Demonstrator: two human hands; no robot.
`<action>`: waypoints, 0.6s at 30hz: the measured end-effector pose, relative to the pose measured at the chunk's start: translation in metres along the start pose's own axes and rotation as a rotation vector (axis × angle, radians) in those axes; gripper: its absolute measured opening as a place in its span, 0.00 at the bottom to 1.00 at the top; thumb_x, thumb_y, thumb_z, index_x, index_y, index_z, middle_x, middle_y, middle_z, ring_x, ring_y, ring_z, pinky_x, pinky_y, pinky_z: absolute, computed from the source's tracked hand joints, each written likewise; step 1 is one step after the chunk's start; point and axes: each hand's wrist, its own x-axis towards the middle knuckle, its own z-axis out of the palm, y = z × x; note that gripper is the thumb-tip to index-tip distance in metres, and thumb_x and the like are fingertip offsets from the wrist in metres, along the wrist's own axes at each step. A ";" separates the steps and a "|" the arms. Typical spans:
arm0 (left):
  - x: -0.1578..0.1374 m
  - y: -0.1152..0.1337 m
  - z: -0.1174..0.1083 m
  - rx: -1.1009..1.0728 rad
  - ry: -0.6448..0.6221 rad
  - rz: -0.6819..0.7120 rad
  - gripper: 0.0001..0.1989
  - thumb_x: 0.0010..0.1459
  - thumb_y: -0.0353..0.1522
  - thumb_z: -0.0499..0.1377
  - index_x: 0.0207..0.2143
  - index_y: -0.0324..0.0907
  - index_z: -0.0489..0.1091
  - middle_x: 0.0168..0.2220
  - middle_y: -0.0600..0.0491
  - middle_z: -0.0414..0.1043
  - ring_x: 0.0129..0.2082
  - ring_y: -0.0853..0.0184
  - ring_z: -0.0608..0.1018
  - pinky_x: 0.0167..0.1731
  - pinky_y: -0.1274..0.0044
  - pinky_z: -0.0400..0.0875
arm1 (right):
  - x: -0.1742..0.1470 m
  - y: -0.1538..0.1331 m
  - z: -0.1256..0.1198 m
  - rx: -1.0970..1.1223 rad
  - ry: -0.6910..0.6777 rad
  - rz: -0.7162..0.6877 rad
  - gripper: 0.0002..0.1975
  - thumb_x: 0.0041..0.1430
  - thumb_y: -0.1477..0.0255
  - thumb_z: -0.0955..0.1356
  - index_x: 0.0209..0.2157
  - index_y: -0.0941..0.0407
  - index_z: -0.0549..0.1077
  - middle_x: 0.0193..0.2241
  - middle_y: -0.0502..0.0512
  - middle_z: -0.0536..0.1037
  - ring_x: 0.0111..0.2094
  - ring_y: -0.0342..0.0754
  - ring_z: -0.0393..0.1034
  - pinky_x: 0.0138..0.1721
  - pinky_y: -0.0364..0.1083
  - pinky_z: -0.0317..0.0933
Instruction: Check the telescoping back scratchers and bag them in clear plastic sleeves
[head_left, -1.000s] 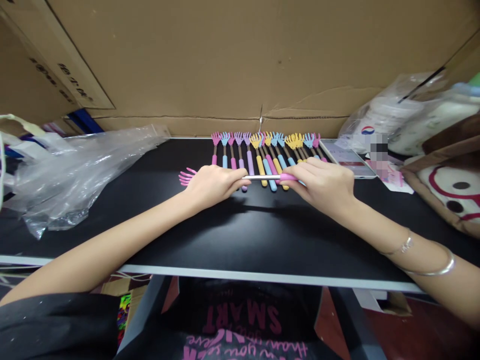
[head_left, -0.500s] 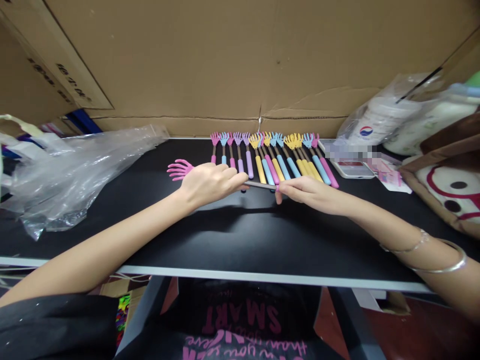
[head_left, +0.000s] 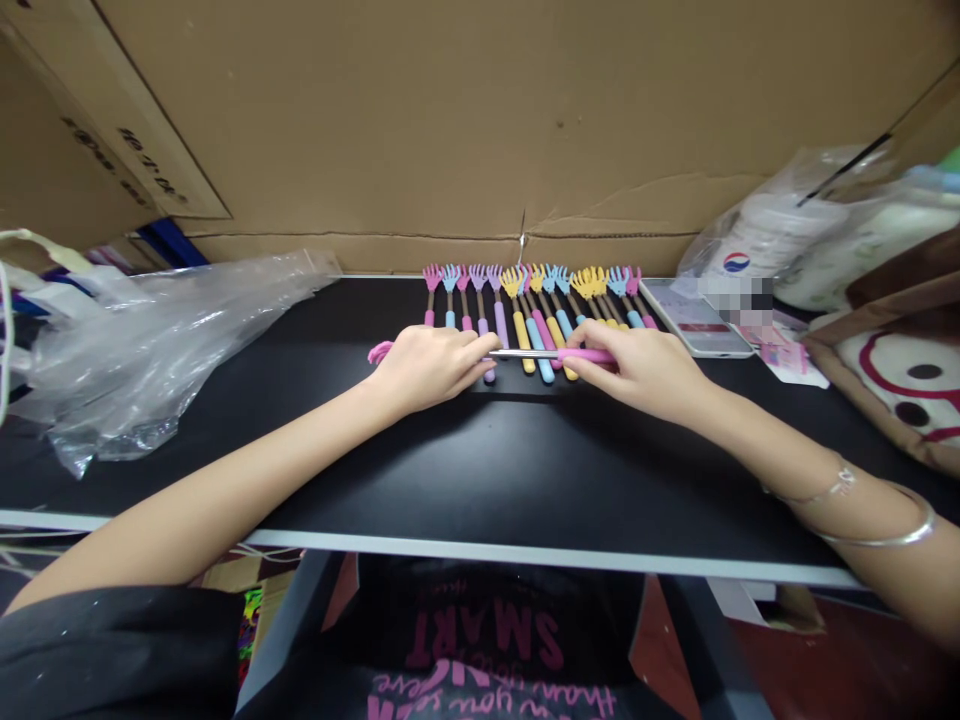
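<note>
Between my two hands a pink back scratcher (head_left: 587,355) is held level above the black table (head_left: 450,470). My left hand (head_left: 431,368) is closed around its head end, and only a bit of the pink claw shows past the wrist side. My right hand (head_left: 637,362) grips the pink handle between thumb and fingers. A bare metal rod shows between the hands. Just behind them lies a row of back scratchers (head_left: 523,315) in pink, blue, purple and yellow, claws toward the back; my right hand covers some of their handles.
Crumpled clear plastic bags (head_left: 172,340) lie on the left. A phone (head_left: 697,320), a bagged white cup (head_left: 780,235) and a brown bag with a cartoon face (head_left: 892,370) stand at the right. A cardboard wall (head_left: 450,120) closes off the back.
The pink back scratcher has turned, so its claw shows less and its pink handle shows more. My right hand has risen slightly and shifted its hold on the handle.
</note>
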 end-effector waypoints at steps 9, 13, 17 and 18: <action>0.003 -0.012 -0.006 0.022 -0.087 -0.041 0.17 0.68 0.41 0.48 0.39 0.44 0.73 0.29 0.51 0.78 0.26 0.66 0.76 0.21 0.78 0.45 | 0.003 0.010 -0.005 0.010 -0.006 -0.029 0.18 0.62 0.54 0.60 0.36 0.52 0.71 0.19 0.47 0.71 0.19 0.43 0.62 0.25 0.43 0.48; 0.004 -0.021 -0.007 0.060 -0.096 0.037 0.18 0.68 0.42 0.47 0.37 0.43 0.73 0.25 0.52 0.76 0.22 0.66 0.75 0.20 0.78 0.43 | 0.004 0.013 -0.005 0.014 -0.010 -0.037 0.17 0.62 0.55 0.61 0.36 0.52 0.73 0.19 0.47 0.72 0.19 0.43 0.62 0.25 0.43 0.48; 0.003 -0.030 -0.003 0.092 -0.105 0.133 0.21 0.69 0.43 0.46 0.35 0.42 0.73 0.22 0.52 0.74 0.20 0.67 0.74 0.20 0.78 0.43 | 0.005 0.017 -0.004 0.015 -0.016 -0.043 0.21 0.63 0.50 0.60 0.34 0.52 0.73 0.17 0.46 0.71 0.19 0.43 0.62 0.25 0.43 0.48; 0.003 -0.031 -0.002 0.101 -0.093 0.120 0.22 0.69 0.43 0.45 0.34 0.42 0.73 0.22 0.52 0.74 0.20 0.67 0.74 0.20 0.77 0.43 | 0.005 0.017 -0.003 0.014 -0.012 -0.044 0.23 0.63 0.49 0.59 0.34 0.52 0.74 0.18 0.47 0.71 0.19 0.43 0.62 0.25 0.43 0.48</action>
